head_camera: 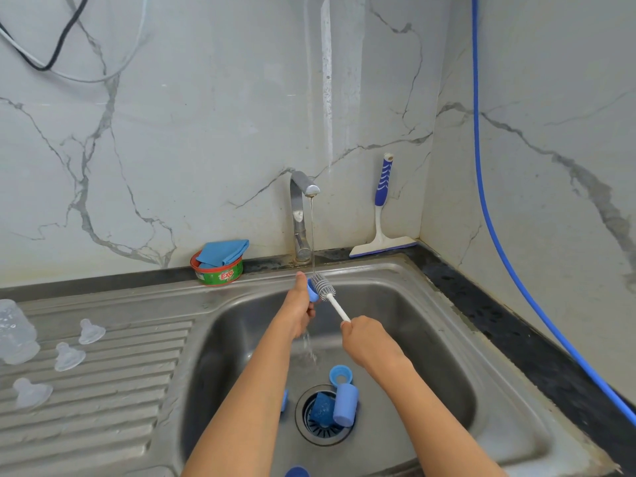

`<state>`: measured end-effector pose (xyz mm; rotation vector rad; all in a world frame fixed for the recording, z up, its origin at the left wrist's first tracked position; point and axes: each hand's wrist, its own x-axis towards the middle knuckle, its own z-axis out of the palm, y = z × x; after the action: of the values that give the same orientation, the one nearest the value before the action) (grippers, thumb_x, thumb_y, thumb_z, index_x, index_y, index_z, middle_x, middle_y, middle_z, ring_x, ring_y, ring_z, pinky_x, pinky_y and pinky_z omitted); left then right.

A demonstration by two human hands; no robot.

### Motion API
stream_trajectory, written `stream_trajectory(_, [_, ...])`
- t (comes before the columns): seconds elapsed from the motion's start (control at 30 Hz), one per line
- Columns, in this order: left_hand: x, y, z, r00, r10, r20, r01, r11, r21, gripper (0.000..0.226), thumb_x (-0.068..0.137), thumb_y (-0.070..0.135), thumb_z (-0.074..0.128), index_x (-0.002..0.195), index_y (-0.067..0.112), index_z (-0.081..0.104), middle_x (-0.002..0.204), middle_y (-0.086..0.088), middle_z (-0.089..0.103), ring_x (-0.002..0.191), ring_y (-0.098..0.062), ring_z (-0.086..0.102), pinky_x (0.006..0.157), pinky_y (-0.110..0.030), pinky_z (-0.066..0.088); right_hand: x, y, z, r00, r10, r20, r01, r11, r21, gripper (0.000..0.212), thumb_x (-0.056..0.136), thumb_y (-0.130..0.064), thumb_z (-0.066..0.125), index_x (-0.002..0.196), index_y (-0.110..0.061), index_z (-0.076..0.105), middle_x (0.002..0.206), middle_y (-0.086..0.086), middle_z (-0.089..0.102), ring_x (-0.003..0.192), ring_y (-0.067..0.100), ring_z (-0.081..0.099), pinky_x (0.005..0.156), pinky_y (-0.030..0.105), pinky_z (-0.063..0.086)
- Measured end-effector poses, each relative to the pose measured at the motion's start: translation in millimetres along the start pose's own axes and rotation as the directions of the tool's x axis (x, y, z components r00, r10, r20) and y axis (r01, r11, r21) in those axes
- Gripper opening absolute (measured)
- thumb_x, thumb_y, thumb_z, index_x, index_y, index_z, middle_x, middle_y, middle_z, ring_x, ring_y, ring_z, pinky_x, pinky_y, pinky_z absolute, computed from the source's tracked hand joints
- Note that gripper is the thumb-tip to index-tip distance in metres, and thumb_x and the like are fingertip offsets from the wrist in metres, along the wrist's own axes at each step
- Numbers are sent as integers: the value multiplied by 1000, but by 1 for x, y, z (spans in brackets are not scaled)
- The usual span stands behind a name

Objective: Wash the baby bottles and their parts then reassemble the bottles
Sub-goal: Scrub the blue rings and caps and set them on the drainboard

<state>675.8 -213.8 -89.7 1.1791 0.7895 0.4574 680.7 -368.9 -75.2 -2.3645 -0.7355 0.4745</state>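
My left hand (298,304) holds a small blue bottle part (312,291) under the thin stream from the tap (303,201). The grey bristle head of a bottle brush (322,287) presses against that part, and my right hand (364,339) grips its white handle. In the sink basin (430,339) lie a blue collar ring (340,375), a light blue cap (345,404) and another blue piece (321,411) over the drain. On the draining board (113,390) stand three clear nipples (91,331) (69,356) (31,392) and a clear bottle (17,333).
A green and red dish-soap tub (217,271) with a blue cloth (223,252) sits behind the sink. A blue-handled squeegee (382,215) leans in the corner. A blue hose (488,201) runs down the right wall. More blue pieces show at the basin's front (296,471) and beside my left forearm (284,400).
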Motion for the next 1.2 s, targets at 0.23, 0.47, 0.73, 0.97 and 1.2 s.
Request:
stream_trajectory(0.23, [9,20,0,994,108,-21,-106,989,99,59,98,61,20,74,16,50,59,0,42,53,-11,33,51,-23,28,-12,-6,-15,986,-49,161,37,996,80,29,99,-24,28,80,-9,45,66,3,39,48,16,36,43,26,33])
stream_trajectory(0.47, [9,13,10,999,-45,11,44,997,61,43,96,53,41,72,18,46,62,0,34,55,-11,24,51,-23,22,-8,-6,-3,999,-6,47,3,998,66,37,101,-27,29,66,-19,34,68,0,37,55,10,33,49,20,29])
stream_trajectory(0.73, [6,23,4,947,-306,97,321,917,-238,38,81,46,62,70,11,55,42,-2,47,44,-10,29,44,-18,29,-12,-10,-7,989,-130,63,131,991,-10,39,103,-27,28,66,-18,35,73,2,41,60,15,41,48,20,30])
stream_trajectory(0.97, [13,34,-4,989,-141,-50,144,987,74,31,79,36,71,83,8,57,72,-7,55,58,-14,49,54,-24,43,-18,-11,-16,988,-46,148,52,998,-38,26,100,-23,30,85,-10,48,71,2,41,55,16,40,49,25,34])
stream_trajectory(1.2, [9,11,10,993,-83,-89,79,996,-48,31,76,39,73,76,11,59,62,-2,55,52,-9,44,49,-19,40,-7,-3,1,993,-109,-39,95,958,-269,33,101,-3,29,129,1,46,105,14,54,82,24,53,53,24,32])
